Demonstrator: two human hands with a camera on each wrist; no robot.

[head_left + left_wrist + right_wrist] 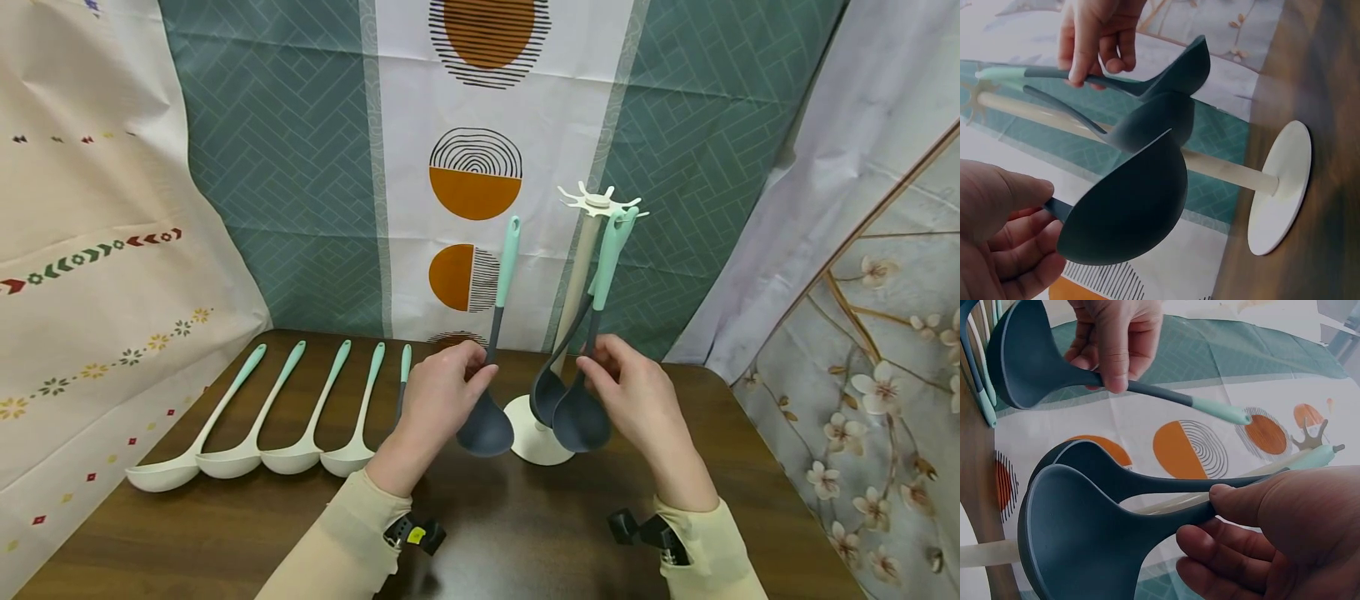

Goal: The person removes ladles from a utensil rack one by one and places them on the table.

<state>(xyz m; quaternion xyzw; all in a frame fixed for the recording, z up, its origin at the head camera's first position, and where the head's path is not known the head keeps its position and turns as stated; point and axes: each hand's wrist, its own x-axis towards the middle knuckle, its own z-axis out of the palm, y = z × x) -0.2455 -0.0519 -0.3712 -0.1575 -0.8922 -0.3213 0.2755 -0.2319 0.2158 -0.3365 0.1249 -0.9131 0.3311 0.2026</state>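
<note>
- Pinching narrowly with thumb and fingers, the left hand held one dark ladle beside the stand; the right hand pinched a second dark ladle near its hooks.
- A careless pull could knock the third dark ladle, because its bowl hung so close.
- Counted: one stand, four dark ladles visible (one on the table), four white ladles.

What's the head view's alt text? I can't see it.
The left hand holds a dark ladle; the right hand holds another at a cream stand, where a third hangs. At left, four white ladles and a partly hidden utensil lie on a brown table.
</note>
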